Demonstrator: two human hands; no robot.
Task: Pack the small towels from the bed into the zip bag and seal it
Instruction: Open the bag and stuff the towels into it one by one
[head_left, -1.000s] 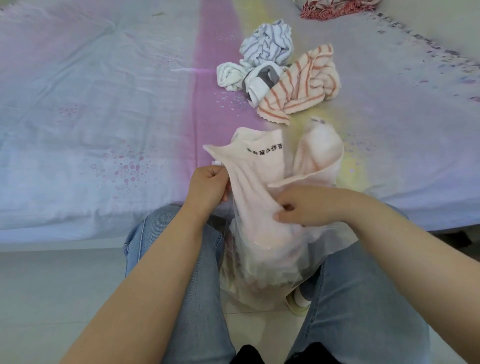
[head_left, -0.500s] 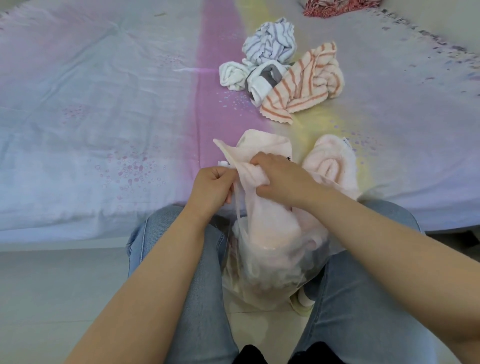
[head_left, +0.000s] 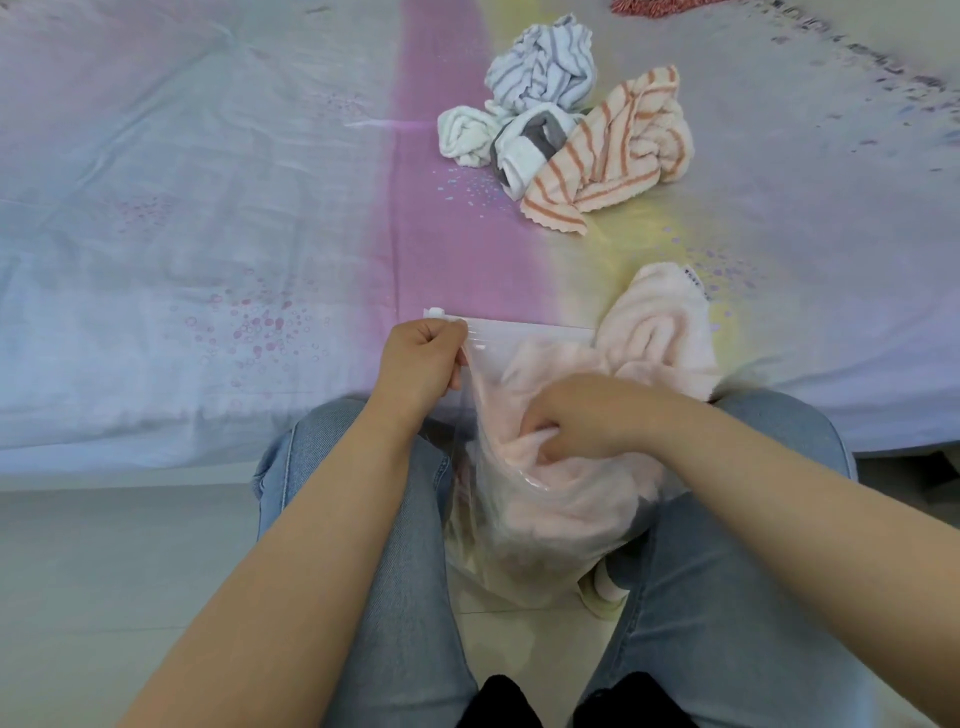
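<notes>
Head view: right hand (head_left: 582, 415) stuffs pink towel (head_left: 660, 332) into zip bag (head_left: 519, 519).

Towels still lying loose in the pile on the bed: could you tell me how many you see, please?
3: blue-striped towel farthest back, white-and-grey towel front-left, orange-striped towel right. Others may hide beneath.

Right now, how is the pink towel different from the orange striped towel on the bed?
The pink towel is plain and partly inside the zip bag, gripped by the right hand; the orange striped towel lies untouched on the bed. One corner of the pink towel hangs out of the bag, while the orange striped towel rests against other towels. Both are crumpled.
</notes>
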